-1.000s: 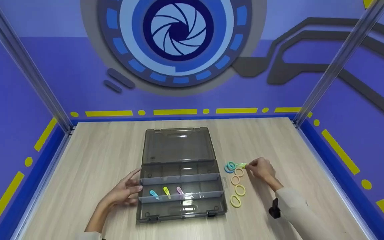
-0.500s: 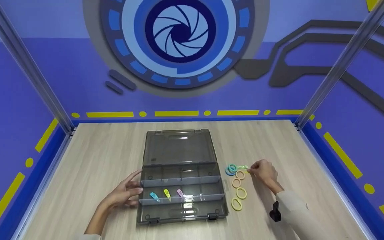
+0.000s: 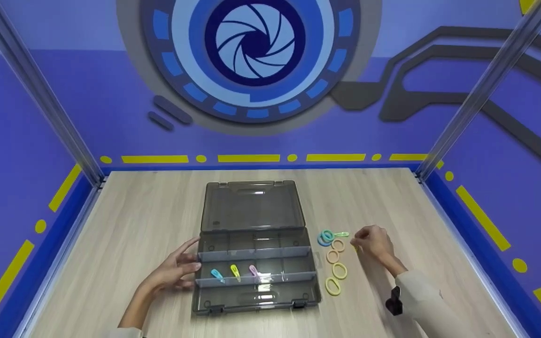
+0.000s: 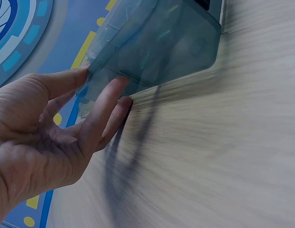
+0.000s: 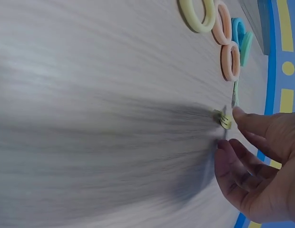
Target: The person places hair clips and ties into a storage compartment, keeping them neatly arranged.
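My left hand (image 3: pixel 171 272) rests relaxed fingers against the left side of the open grey see-through organizer box (image 3: pixel 256 298). In its middle row lie a blue snap hair clip (image 3: pixel 217 275), a yellow one (image 3: pixel 235 271) and a pink one (image 3: pixel 253 270). Right of the box, my right hand (image 3: pixel 374 244) pinches a small yellow claw clip (image 5: pixel 225 119) at its fingertips, low over the table; its prongs show in the right wrist view. The index fingertip is partly hidden behind the thumb. Beside this hand lies a light green snap clip (image 3: pixel 341 234).
Between box and right hand lie hair ties: a teal one (image 3: pixel 328 231), a blue one under it, two peach ones (image 3: pixel 332 262) and two yellow ones (image 3: pixel 333 293). The box lid (image 3: pixel 254 206) lies folded back. Patterned walls (image 3: pixel 270 141) stand behind the wooden table (image 3: pixel 148 202).
My right hand has drawn slightly right and toward me, the yellow claw clip moving with it away from the green snap clip. My left hand stays at the box.
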Available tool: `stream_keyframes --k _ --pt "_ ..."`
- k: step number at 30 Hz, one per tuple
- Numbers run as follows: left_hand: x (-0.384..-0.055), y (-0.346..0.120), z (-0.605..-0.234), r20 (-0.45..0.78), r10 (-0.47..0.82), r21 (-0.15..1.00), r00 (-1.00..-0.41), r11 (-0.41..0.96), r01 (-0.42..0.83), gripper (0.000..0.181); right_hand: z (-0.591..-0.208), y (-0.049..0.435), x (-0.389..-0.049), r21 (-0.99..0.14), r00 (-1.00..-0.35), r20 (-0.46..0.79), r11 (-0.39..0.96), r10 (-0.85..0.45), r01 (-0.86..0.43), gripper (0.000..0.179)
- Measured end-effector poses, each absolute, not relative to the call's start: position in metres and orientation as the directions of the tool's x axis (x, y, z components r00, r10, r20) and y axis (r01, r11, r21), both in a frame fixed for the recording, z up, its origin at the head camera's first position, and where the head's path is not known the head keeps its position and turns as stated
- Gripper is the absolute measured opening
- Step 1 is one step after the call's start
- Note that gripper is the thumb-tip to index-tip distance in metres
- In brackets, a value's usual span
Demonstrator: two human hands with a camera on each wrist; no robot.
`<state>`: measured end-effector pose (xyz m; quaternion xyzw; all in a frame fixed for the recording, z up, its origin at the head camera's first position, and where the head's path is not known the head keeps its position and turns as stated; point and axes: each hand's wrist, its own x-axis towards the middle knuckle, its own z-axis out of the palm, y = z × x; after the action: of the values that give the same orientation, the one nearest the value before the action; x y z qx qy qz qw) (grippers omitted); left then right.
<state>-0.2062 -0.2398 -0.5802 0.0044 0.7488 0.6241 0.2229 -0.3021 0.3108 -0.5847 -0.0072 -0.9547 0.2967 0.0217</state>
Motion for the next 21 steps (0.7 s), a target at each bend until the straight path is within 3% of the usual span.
stream_keyframes --k 21 --pt "-0.2048 -0.2381 -0.5782 -0.338 0.275 0.932 -0.9 0.233 -0.279 0.082 -0.5822 0.3165 -0.296 -0.533 -0.997 0.006 0.843 -0.076 -0.067 0.012"
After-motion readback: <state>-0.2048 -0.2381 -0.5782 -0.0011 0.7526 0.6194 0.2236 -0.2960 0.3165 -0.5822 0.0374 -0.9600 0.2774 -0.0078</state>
